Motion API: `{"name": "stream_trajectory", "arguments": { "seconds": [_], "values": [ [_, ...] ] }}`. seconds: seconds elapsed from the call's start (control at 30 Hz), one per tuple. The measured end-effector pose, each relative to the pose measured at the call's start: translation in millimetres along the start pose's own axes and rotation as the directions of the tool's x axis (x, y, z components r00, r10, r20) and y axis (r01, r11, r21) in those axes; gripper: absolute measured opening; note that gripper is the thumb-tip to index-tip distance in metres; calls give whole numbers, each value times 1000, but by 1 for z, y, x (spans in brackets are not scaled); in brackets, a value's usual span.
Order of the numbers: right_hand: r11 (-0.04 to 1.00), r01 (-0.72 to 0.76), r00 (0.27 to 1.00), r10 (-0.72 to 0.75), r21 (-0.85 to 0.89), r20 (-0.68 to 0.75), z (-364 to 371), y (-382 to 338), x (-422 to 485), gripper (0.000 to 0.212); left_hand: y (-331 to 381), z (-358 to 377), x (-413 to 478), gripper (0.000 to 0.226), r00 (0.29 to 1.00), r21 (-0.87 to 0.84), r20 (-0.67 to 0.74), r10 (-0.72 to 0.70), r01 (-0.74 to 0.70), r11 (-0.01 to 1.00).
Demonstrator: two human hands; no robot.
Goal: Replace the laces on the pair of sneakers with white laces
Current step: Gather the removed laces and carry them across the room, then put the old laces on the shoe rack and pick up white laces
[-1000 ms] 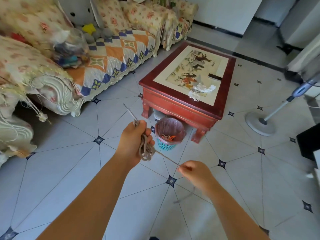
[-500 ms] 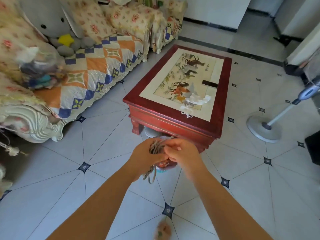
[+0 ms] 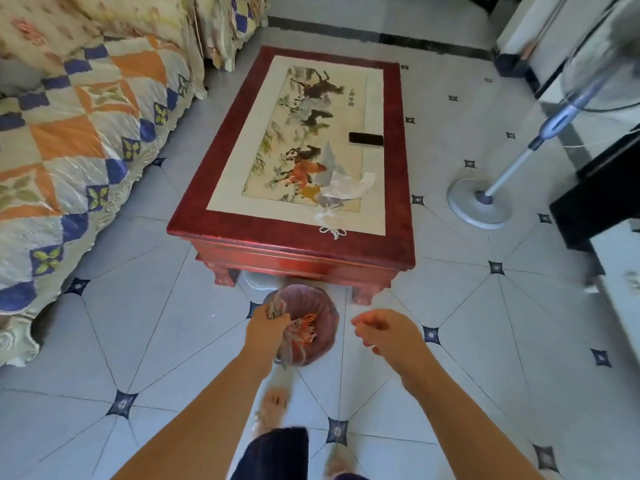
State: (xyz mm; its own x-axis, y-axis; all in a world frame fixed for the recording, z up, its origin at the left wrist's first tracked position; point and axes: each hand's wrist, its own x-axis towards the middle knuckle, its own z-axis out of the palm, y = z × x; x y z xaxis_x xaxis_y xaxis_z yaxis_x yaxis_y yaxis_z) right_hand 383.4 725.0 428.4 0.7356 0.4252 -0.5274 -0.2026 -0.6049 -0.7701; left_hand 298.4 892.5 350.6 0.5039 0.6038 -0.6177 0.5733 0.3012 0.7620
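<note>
Over the bin [image 3: 320, 301] at the surface's [image 3: 294, 245] near edge, left hand [image 3: 268, 329] grips apparently old laces [image 3: 277, 306], right hand [image 3: 384, 332] loose, empty; releasing them seems next.

There is one red surface [image 3: 294, 249]. On it lie one black phone [image 3: 366, 139], one clear bag [image 3: 346, 187] and one bunch of white laces [image 3: 331, 230]. Just in front of the surface stands one round bin [image 3: 320, 308]. In front of the surface too are two hands, the left hand [image 3: 268, 323] and the right hand [image 3: 384, 332], one bunch of brown laces [image 3: 277, 307] and two feet [image 3: 273, 407]. Right of the surface stands one fan [image 3: 479, 202]. Left of the surface is one sofa [image 3: 86, 133].
</note>
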Motion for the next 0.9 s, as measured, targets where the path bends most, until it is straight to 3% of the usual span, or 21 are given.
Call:
{"name": "stream_trajectory", "arguments": {
  "seconds": [0.1, 0.2, 0.3, 0.5, 0.63, 0.73, 0.9],
  "values": [
    [996, -91, 994, 92, 14, -59, -2, -4, 18, 16, 7, 6, 41, 5, 999, 99, 36, -40, 36, 994],
    [991, -129, 987, 132, 43, -94, 2, -7, 32, 18, 19, 7, 73, 17, 987, 159, 153, -53, 29, 987],
    [981, -170, 976, 180, 92, -122, 6, -8, 39, 17, 26, 8, 96, 14, 967, 290, 246, -72, -3, 957],
    [964, -211, 959, 236, 161, -158, 13, -4, 48, 18, 29, 1, 117, 26, 971, 456, 223, -90, -22, 890],
    [954, -212, 948, 253, 212, -191, 13, -5, 47, 18, 45, 8, 109, 19, 954, 549, 298, 18, -187, 814],
    [940, -222, 931, 283, 258, -231, 9, -2, 39, 22, 63, 16, 96, 26, 914, 544, 401, 61, -291, 787],
    [922, -202, 882, 318, 330, -348, -7, 21, -5, 23, 95, 42, 62, 23, 770, 522, 627, 120, -529, 669]
  ]
}}
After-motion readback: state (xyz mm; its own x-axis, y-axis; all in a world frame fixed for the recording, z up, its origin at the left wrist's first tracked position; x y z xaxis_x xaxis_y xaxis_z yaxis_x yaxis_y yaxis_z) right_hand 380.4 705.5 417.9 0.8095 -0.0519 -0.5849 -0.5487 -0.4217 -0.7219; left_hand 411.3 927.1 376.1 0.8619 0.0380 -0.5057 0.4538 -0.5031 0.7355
